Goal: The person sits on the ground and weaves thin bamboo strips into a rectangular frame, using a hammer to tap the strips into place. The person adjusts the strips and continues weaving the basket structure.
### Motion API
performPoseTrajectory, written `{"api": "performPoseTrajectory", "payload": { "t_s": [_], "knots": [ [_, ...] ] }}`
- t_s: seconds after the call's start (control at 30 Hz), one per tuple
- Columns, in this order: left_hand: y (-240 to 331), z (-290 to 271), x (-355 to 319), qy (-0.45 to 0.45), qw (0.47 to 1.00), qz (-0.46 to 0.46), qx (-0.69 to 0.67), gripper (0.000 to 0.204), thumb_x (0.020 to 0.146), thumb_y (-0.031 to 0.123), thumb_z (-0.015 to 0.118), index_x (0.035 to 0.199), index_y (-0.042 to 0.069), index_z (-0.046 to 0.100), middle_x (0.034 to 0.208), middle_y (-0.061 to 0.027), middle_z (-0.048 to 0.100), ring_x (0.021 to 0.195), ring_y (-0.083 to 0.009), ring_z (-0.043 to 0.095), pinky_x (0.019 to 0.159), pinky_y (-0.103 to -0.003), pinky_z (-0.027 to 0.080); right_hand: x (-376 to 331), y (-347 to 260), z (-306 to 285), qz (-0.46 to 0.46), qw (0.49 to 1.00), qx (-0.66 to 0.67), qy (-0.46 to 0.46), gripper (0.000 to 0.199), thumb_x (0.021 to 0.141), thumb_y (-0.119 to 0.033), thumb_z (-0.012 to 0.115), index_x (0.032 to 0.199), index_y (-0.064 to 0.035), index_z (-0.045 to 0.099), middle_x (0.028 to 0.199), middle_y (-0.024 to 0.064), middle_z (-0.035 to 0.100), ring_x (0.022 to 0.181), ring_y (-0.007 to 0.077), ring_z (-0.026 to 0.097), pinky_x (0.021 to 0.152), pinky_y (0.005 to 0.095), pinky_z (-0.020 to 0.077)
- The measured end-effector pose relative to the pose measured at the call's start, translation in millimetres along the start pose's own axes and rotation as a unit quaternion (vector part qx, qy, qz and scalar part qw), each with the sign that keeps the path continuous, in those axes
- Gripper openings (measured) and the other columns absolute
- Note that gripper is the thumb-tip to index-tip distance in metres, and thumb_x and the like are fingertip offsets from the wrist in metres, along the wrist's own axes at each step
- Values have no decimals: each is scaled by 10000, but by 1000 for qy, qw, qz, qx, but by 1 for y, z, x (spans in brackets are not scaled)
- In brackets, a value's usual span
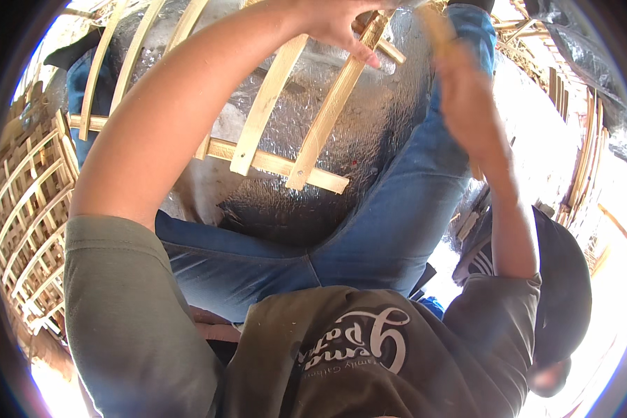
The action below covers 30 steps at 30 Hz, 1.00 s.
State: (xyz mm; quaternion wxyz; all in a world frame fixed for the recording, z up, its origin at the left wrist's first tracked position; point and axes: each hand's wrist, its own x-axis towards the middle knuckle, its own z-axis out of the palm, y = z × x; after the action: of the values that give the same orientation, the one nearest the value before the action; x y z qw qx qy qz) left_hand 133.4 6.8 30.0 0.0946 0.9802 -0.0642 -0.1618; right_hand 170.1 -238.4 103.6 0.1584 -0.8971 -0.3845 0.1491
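My left hand reaches to the top of the view, thumb and fingers closed around the far end of a pale wooden slat. That slat lies across a short crosspiece at its far end and a near crosspiece, part of a frame with several parallel slats. In my right hand, blurred by motion, is a hammer with a wooden handle. Its head is mostly cut off at the top edge, close to the left hand. Any nail under the fingers is hidden.
The frame rests over a shiny foil sheet between my outstretched legs in blue jeans. Stacked slatted wooden frames stand at the left. More bundled slats are at the right. Another person's dark cap shows at lower right.
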Motion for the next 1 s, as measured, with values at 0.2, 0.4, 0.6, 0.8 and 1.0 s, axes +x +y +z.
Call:
{"api": "performPoseTrajectory", "payload": {
  "t_s": [0.2,0.4,0.6,0.8,1.0],
  "knots": [
    [2,-4,-14,27,997,-10,-68,1265,632,920,615,1603,207,229,1609,-236,274,1534,-405,82,1243,-564,140,4,0,-10,-42,996,9,81,231,1055,-253,500,993,-31,492,725,236,647,727,460,672,619,529,483],
    [-3,6,-8,12,999,-19,-40,1289,612,958,575,1613,245,187,1645,-182,223,1538,-402,36,1232,-600,131,10,-11,-14,-46,996,2,73,225,1055,-250,496,1026,-27,499,719,222,656,677,440,674,569,505,490],
    [3,-8,-1,-55,997,56,26,1336,552,1001,540,1610,263,194,1636,-181,247,1538,-406,36,1224,-625,127,6,-5,1,-41,998,-53,-14,260,1060,-275,496,973,-30,497,660,182,641,626,377,685,520,469,494],
    [-3,7,-1,21,999,-4,-48,1339,556,986,573,1610,249,201,1614,-227,272,1532,-425,35,1225,-620,125,0,-4,6,4,1000,-13,13,272,1069,-281,473,973,-30,509,637,184,612,627,397,671,552,485,497],
    [4,3,-5,67,996,19,-54,1339,577,995,544,1609,209,210,1606,-215,301,1528,-423,87,1243,-558,140,4,4,10,-137,983,-68,106,272,1061,-290,477,1054,-27,542,706,213,642,724,436,685,599,516,520]
  ]
}}
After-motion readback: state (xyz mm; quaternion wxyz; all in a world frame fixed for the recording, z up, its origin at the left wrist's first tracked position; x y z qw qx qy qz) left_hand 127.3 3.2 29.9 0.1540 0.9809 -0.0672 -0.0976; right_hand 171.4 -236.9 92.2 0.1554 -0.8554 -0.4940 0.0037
